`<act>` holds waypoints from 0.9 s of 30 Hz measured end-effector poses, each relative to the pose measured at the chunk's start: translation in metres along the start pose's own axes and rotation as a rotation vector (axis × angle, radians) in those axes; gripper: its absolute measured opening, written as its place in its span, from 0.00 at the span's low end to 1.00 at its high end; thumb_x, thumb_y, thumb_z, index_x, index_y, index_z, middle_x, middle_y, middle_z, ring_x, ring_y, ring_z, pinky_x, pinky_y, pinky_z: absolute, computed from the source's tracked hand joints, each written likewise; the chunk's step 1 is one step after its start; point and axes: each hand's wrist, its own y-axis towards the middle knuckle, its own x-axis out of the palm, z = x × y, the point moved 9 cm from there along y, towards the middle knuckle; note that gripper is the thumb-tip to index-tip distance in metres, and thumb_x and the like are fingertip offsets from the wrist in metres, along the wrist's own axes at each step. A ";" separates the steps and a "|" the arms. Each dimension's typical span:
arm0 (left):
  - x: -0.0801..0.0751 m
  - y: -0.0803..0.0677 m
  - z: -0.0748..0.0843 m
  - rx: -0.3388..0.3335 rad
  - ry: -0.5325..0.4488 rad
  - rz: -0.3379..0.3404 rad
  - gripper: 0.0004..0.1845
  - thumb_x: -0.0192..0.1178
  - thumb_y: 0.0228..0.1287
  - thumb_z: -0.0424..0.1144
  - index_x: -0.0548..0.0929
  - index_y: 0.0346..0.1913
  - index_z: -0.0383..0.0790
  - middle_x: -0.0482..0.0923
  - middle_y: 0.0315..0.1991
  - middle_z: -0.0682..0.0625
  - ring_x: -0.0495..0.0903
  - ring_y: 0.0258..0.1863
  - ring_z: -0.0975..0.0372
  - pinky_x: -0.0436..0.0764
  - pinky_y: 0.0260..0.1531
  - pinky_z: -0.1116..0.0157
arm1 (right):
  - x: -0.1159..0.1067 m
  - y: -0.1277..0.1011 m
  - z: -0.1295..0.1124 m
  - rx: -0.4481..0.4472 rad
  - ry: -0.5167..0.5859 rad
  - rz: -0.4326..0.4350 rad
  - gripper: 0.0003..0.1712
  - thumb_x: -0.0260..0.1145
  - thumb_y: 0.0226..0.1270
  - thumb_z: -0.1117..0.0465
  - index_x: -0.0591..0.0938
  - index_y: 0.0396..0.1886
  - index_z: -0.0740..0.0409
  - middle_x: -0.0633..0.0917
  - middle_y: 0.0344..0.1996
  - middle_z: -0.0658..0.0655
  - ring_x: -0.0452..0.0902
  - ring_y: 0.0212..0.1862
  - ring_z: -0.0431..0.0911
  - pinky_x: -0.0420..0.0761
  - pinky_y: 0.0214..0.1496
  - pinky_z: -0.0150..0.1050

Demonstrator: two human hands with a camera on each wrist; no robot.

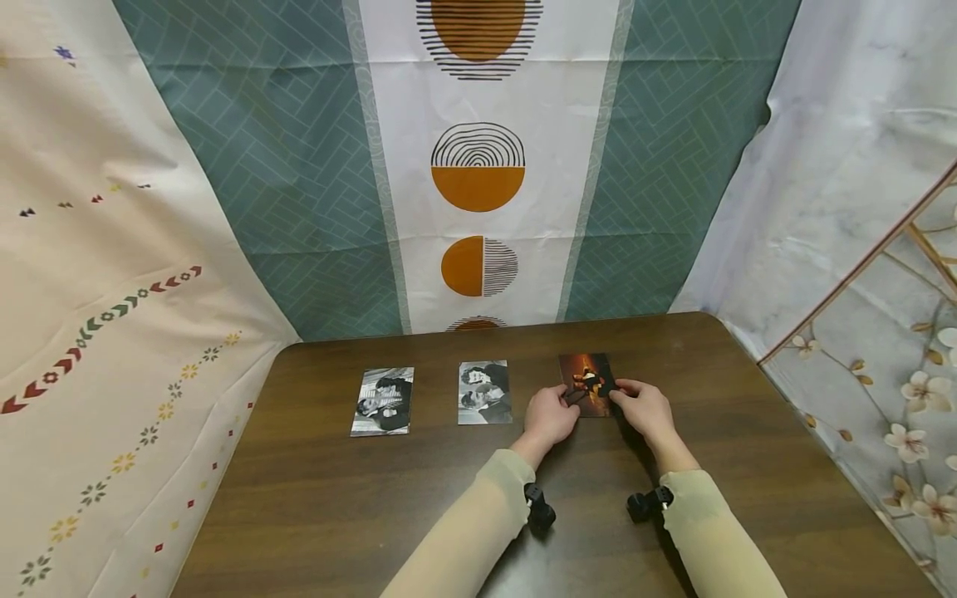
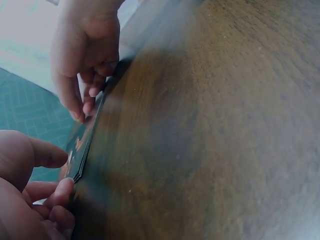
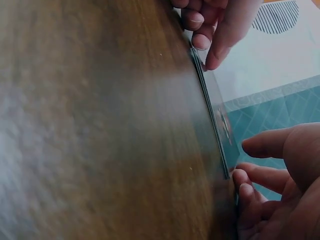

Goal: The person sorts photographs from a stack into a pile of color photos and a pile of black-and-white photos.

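A thin stack of photo cards (image 1: pixel 586 365) lies on the right part of the table, its top picture dark with an orange glow and a figure. At its left edge my left hand (image 1: pixel 552 415) grips with bent fingers and thumb. My right hand (image 1: pixel 647 409) holds the opposite edge near the lower right corner. Several layered card edges (image 3: pixel 212 112) show in the right wrist view, close to the tabletop. In the left wrist view the left hand (image 2: pixel 30 170) is at the near corner, with the right hand (image 2: pixel 90 45) beyond.
Two black-and-white photo cards lie apart on the brown wooden table (image 1: pixel 336 515): one at the left (image 1: pixel 383 402), another in the middle (image 1: pixel 484 393). Patterned cloth (image 1: pixel 478 100) hangs behind the table's far edge. Light cloths flank both sides.
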 end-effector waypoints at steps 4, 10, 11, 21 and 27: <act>-0.006 0.001 -0.002 0.023 -0.064 -0.010 0.26 0.65 0.70 0.35 0.81 0.70 0.32 0.77 0.28 0.55 0.72 0.28 0.65 0.76 0.37 0.65 | -0.001 0.000 -0.001 -0.002 0.031 -0.012 0.30 0.62 0.82 0.54 0.78 0.72 0.69 0.81 0.65 0.72 0.73 0.68 0.68 0.70 0.70 0.64; -0.023 0.000 -0.010 0.033 -0.116 0.014 0.26 0.66 0.68 0.34 0.83 0.68 0.31 0.76 0.30 0.56 0.72 0.28 0.67 0.74 0.33 0.67 | -0.002 -0.004 -0.003 -0.002 0.085 0.001 0.30 0.62 0.82 0.54 0.76 0.74 0.67 0.80 0.66 0.71 0.71 0.70 0.68 0.67 0.73 0.64; -0.026 -0.001 -0.011 0.034 -0.128 0.013 0.25 0.66 0.69 0.34 0.83 0.68 0.31 0.76 0.30 0.56 0.72 0.28 0.67 0.74 0.32 0.67 | -0.001 -0.005 -0.004 -0.004 0.085 0.007 0.30 0.62 0.82 0.54 0.77 0.74 0.67 0.81 0.66 0.70 0.71 0.70 0.67 0.67 0.73 0.64; -0.065 -0.021 -0.024 0.073 -0.175 0.029 0.23 0.67 0.70 0.35 0.84 0.66 0.32 0.77 0.32 0.54 0.75 0.34 0.64 0.76 0.40 0.63 | 0.014 -0.009 -0.025 -0.077 0.066 0.015 0.27 0.64 0.80 0.56 0.80 0.72 0.65 0.85 0.60 0.67 0.77 0.65 0.64 0.72 0.67 0.61; -0.082 -0.028 -0.039 0.078 -0.159 0.028 0.23 0.66 0.72 0.36 0.84 0.66 0.32 0.77 0.35 0.55 0.75 0.37 0.63 0.75 0.40 0.63 | 0.029 -0.012 -0.038 -0.117 0.065 -0.002 0.26 0.66 0.80 0.58 0.80 0.71 0.66 0.87 0.57 0.67 0.79 0.63 0.64 0.74 0.66 0.61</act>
